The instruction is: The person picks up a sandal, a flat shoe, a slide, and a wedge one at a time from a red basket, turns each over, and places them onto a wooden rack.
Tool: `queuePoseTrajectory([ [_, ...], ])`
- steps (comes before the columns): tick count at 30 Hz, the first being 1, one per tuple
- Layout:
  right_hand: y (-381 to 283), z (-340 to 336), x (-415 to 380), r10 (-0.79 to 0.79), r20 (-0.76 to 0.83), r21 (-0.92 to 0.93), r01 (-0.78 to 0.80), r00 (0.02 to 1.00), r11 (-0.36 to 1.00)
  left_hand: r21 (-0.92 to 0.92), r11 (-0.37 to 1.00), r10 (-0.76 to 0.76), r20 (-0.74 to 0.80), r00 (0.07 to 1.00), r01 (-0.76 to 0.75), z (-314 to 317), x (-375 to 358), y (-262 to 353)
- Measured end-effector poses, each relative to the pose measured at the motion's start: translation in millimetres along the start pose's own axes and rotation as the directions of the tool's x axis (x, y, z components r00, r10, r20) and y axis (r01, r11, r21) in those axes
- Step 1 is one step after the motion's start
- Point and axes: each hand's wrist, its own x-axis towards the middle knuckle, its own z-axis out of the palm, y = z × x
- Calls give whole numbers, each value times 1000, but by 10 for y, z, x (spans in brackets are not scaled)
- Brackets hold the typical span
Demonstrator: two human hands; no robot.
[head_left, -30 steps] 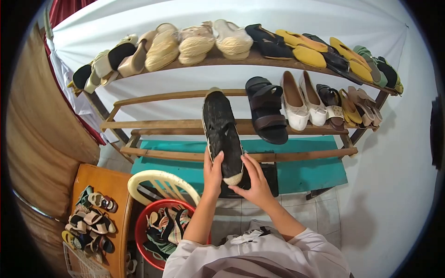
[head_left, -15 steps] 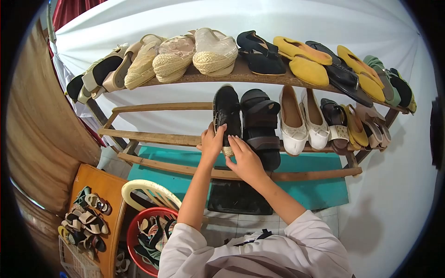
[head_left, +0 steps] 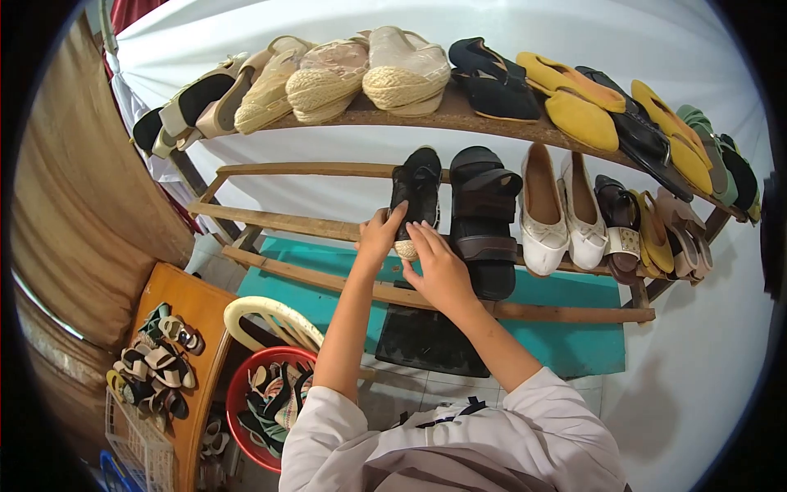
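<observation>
A black espadrille [head_left: 420,184] with a woven straw-coloured edge is between my hands, at the middle rack level. My left hand [head_left: 379,238] grips its left side near the lower end, thumb on top. At the same end, my right hand [head_left: 438,266] has its fingertips on the upper and its thumb low by the straw edge. Just right of the espadrille lie black strapped slide sandals [head_left: 484,221], one in front of the other. A pair of white ballet flats [head_left: 543,238] is beyond them. Whether the espadrille rests fully on the slats cannot be made out.
Above, a wooden shelf [head_left: 393,117] carries beige, black and yellow shoes. Lower slats [head_left: 287,217] cross over a teal board [head_left: 566,332]. At left stand a cream chair [head_left: 270,310], a red basin [head_left: 238,389] of footwear and an orange table [head_left: 184,291] with sandals.
The view has shifted, so the rack appears further right and tilted. The espadrille's far end now leans over the back slat; both hands stay on its near end.
</observation>
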Motion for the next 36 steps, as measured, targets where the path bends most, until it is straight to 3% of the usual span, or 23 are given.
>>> queuePoseTrajectory([
  [4, -41, -42, 7, 62, 26, 28, -62, 998, 998, 0, 998, 60, -105, 993, -60, 66, -130, 50],
  [8, -95, 17, -8, 110, 2, 37, -110, 994, 993, -112, 977, 172, -105, 979, -184, 172, -23, -144],
  [14, -155, 54, -15, 153, -65, 4, -153, 986, 988, -181, 962, 202, -23, 979, -203, 160, -72, 3],
  [15, -170, 47, -15, 155, -67, 6, -155, 986, 988, -124, 987, 107, 42, 993, -101, 87, -182, 164],
  [18, -232, 29, -23, 208, -44, -28, -209, 977, 977, -95, 989, 120, 46, 992, -115, 139, -72, 42],
  [24, -347, -6, -92, 199, -109, -4, -200, 974, 980, -1, 976, 218, -20, 976, -218, 43, -516, 0],
  [25, -398, -12, -114, 171, -130, 0, -172, 977, 985, 25, 944, 331, -85, 940, -330, 2, -630, -66],
  [27, -544, 12, -194, 113, -161, 15, -112, 980, 994, 56, 916, 402, -175, 899, -398, -175, -966, -164],
  [31, -984, 221, -408, 97, -28, 192, -90, 995, 977, -8, 902, 417, -251, 874, -433, -732, -1640, -647],
  [34, -1171, 549, -698, 77, 203, 327, -141, 976, 935, 347, 917, 338, -422, 841, -195, -1074, -2190, -1380],
  [36, -1285, 743, -837, 10, 333, 369, -140, 943, 919, 351, 936, 217, -516, 829, -26, -1282, -2588, -2015],
])
